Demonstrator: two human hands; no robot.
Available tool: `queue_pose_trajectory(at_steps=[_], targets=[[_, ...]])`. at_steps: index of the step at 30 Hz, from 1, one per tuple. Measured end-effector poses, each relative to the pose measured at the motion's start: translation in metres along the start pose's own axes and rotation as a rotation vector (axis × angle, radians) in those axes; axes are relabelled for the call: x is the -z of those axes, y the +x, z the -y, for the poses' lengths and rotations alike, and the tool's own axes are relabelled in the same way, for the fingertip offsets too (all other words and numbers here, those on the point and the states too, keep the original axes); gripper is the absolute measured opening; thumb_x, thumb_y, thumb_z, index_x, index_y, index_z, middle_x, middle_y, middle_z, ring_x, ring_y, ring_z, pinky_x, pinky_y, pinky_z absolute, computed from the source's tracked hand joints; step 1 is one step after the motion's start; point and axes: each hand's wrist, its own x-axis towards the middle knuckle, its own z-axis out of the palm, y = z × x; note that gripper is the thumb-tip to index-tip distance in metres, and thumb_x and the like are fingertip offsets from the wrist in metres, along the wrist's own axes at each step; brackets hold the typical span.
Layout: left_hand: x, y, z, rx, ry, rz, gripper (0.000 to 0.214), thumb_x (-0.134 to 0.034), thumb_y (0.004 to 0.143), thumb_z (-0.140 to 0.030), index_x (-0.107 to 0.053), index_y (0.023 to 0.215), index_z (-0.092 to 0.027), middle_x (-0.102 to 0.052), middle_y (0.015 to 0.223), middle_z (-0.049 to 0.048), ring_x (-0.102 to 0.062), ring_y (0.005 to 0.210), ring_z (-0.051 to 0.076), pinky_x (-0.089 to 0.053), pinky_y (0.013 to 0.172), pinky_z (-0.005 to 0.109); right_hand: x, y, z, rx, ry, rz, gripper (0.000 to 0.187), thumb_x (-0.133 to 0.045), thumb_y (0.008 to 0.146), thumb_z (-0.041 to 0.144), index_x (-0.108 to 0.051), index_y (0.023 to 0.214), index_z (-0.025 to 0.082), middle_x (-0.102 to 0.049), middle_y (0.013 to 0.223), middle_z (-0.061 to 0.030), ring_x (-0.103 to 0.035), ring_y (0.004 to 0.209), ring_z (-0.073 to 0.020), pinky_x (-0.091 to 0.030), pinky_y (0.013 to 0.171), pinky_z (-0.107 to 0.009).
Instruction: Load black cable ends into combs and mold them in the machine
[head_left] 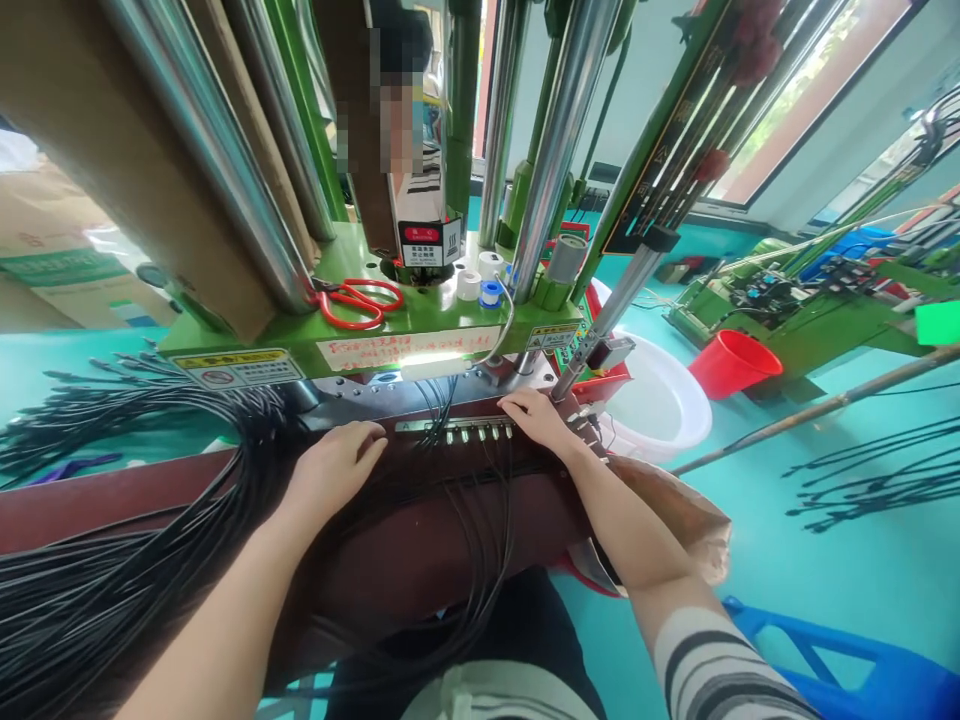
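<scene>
The left hand [337,462] is laid palm down on the dark mould plate [420,455], its fingers [373,440] loosely curled and closed on nothing; the right hand [538,418] is spread flat at the right end of the row of plugs [461,432], fingers straight, with nothing clasped between them; the row of plugs is seated along the front edge of the plate, between the two hands and just under the green machine bed [300,340]; from the plugs thin black cables [491,540] are hung down over the edge of the counter [112,495] toward the lap; these cables are judged light, limp and easily tangled, so they are better taken at the stiff moulded plug than along the cord, where a pull would be passed to the joint; the plugs are small and close-set, and are best pinched singly at the fingertips; a thick bundle of black cables [112,580] is heaped at the left, close against the left forearm, so room there is narrow; overhead the space is closed by the bed, where red scissors [358,300] and tape rolls [480,280] are kept, and by the steel columns [555,150]; to the right more room is found, though a slanted rod [600,330] and a white basin [660,405] are stood near the right hand
</scene>
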Motion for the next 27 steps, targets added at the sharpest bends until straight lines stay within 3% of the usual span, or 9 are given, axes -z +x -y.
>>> queue_pose_trajectory(at_steps=[15,27], targets=[[0.0044,-0.0043,-0.0038,0.040,0.017,0.120,0.033,-0.035,0.081,-0.044,-0.057,0.095,-0.024,-0.066,0.092,0.0020,-0.060,0.085,0.023,-0.040,0.071,0.029,0.0009,-0.0012,-0.0009,0.006,0.002,0.015,0.018,-0.049,0.084,0.018,-0.067,0.082,0.017,-0.065,0.082,-0.0035,-0.056,0.083,-0.0146,-0.041,0.081,-0.028],[0.0031,-0.0049,-0.0028,0.016,0.007,0.111,0.030,-0.036,0.081,-0.041,-0.057,0.094,-0.024,-0.066,0.094,0.0010,-0.060,0.087,0.021,-0.040,0.073,0.027,0.0009,-0.0014,-0.0025,0.021,-0.007,0.021,0.017,-0.049,0.083,0.016,-0.067,0.082,0.016,-0.064,0.081,-0.0040,-0.055,0.082,-0.0149,-0.041,0.080,-0.028]])
